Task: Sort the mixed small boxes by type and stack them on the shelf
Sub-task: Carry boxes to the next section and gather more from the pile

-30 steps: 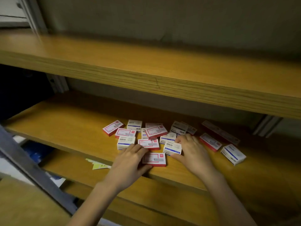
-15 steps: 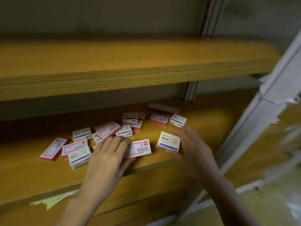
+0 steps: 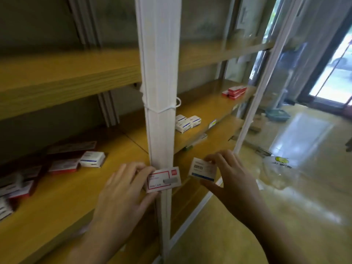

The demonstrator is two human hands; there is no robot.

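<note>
Red-bordered box (image 3: 163,179) pinched in left hand (image 3: 122,189) | blue-striped box (image 3: 202,169) pinched in right hand (image 3: 231,180)

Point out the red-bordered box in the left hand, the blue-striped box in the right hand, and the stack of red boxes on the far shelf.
red-bordered box (image 3: 163,179): head view, printed top face.
blue-striped box (image 3: 203,169): head view, label face.
stack of red boxes (image 3: 234,92): head view, front side.

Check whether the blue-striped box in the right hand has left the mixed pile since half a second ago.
Yes. The blue-striped box is lifted off the shelf in the right hand, now right of the white upright post, away from the mixed pile.
</note>
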